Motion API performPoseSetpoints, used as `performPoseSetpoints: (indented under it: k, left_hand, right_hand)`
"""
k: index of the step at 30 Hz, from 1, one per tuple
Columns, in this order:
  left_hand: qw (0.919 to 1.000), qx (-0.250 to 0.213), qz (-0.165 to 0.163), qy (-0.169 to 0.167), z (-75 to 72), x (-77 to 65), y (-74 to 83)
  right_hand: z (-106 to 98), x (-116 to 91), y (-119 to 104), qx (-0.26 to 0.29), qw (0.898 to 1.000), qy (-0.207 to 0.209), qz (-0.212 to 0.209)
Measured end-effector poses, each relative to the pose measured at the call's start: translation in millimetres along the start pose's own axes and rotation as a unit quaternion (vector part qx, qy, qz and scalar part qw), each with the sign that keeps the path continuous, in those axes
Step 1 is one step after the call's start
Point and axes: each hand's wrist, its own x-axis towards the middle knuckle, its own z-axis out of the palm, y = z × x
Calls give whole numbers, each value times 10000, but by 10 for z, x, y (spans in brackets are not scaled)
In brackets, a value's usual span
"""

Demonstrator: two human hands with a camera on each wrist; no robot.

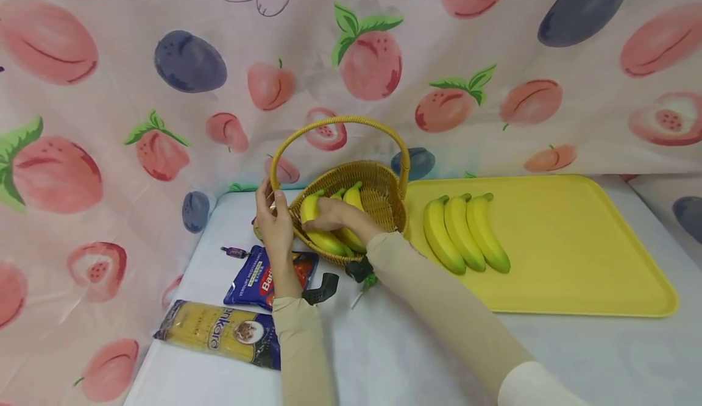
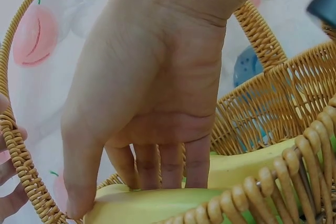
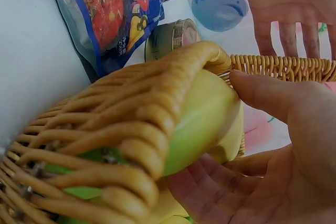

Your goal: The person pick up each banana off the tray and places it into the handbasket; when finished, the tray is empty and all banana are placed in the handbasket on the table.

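A yellow wicker basket (image 1: 384,211) with a tall arched handle (image 1: 340,121) holds three bananas. My right hand (image 1: 334,214) reaches over its near rim and grips the leftmost banana (image 1: 323,238), thumb on one side and fingers on the other. That banana (image 3: 210,114) lies against the wicker wall in the right wrist view. At the left foot of the handle, my left hand (image 1: 274,223) holds on, its thumb in front and fingers behind. Only a few of its fingers (image 2: 10,203) show at the left wrist view's edge.
Three bananas (image 1: 466,235) lie side by side on a yellow tray (image 1: 576,247) at right. Left of the basket are a blue sauce pouch (image 1: 249,278), a pasta packet (image 1: 214,336), a small purple-wrapped candy (image 1: 236,252) and a tin (image 3: 173,38). A patterned curtain hangs behind.
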Motion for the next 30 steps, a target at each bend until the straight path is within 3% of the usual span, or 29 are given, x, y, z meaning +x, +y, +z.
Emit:
performPoseSetpoints:
  k: [12,18,30]
  left_hand:
    - [9999,-51,-57,-83,12,-20,-18]
    - [9999,-124,-6,-101,8,-11,-12]
    - [10000,41,13,-51,-5,18,15]
  right_hand:
    - [33,-149,167,504,9975,468,-185]
    - [-28,-292,257,1100,9905,779,-288]
    - [-96,-646,580,1323,9771,1508,-716]
